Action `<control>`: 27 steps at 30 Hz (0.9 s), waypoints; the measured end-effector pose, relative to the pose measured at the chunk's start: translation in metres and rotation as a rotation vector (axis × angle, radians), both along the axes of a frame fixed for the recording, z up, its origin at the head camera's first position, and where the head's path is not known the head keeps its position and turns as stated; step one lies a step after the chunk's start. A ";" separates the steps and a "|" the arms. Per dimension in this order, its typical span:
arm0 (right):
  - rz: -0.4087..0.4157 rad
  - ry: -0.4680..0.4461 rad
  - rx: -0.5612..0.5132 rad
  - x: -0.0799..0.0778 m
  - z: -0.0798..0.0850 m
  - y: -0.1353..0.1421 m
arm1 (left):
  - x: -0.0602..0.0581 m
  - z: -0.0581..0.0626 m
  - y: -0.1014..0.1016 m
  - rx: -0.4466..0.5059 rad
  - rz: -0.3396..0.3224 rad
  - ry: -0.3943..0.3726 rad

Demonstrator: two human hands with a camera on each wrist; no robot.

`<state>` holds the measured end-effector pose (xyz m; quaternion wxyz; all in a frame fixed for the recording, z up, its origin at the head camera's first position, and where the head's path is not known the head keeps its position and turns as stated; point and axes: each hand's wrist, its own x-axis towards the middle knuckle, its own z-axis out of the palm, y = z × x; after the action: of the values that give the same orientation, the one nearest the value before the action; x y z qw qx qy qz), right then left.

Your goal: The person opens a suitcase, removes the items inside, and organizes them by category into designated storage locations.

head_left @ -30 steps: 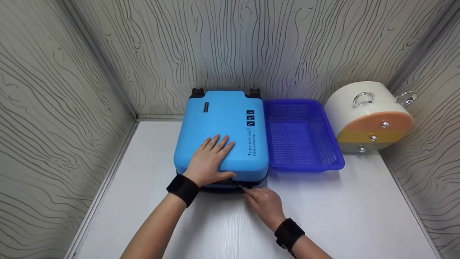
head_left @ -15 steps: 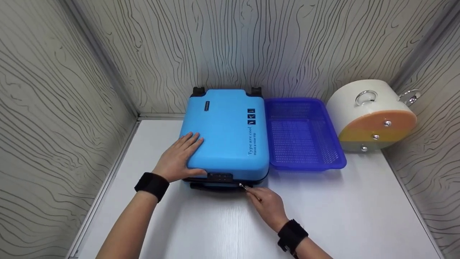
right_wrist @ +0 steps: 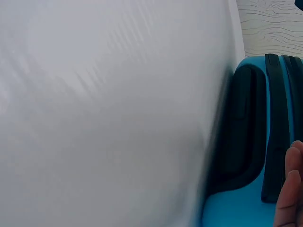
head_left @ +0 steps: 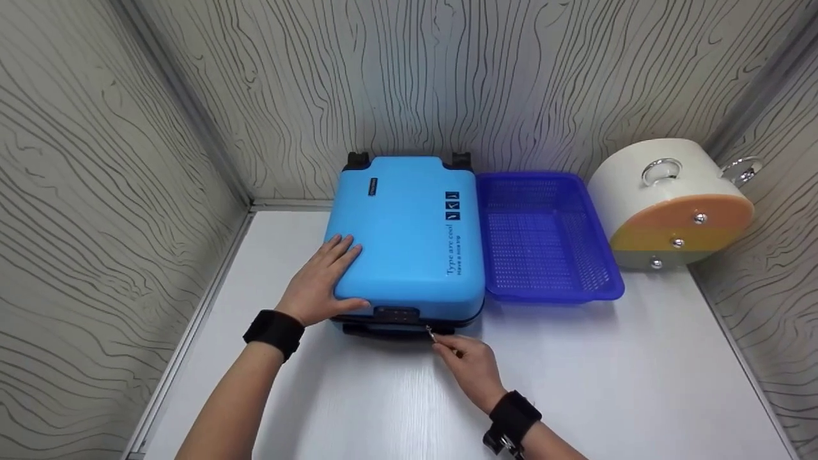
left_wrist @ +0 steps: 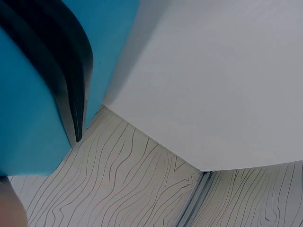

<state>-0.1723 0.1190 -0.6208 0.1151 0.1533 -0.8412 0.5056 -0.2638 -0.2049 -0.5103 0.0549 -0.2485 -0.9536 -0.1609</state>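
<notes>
A light blue hard-shell suitcase (head_left: 402, 255) lies flat and closed, wheels toward the back wall. My left hand (head_left: 319, 281) rests on its front left corner with fingers extended and the thumb along the front edge. Beside that thumb is a black lock panel (head_left: 396, 314). Between thumb and index finger, my right hand (head_left: 473, 367) pinches a small metal zipper pull (head_left: 430, 333) at the suitcase's front, right of the lock. The right wrist view shows fingers (right_wrist: 289, 198) near the black carry handle (right_wrist: 236, 137); the pull is out of sight there.
A blue perforated plastic basket (head_left: 543, 297) stands against the suitcase's right side. Farther right is a white rounded box (head_left: 639, 179) with a striped front and metal handles. Wood-patterned walls (head_left: 409, 76) enclose the white table (head_left: 396, 409) at the back and sides.
My left hand has slid left from the middle of the lid to its corner, uncovering the lock panel. The right hand still pinches the zipper pull in nearly the same place.
</notes>
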 end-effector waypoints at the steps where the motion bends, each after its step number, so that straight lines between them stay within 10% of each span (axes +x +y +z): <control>1: 0.006 -0.003 -0.003 -0.001 0.000 -0.003 | 0.000 0.000 -0.001 0.001 0.002 0.000; 27: 0.166 -0.009 0.088 -0.009 0.006 -0.101 | 0.000 -0.004 -0.001 0.028 0.006 0.006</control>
<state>-0.1813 0.0178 -0.6153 0.0621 0.2252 -0.8475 0.4766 -0.2638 -0.2056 -0.5140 0.0618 -0.2453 -0.9518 -0.1733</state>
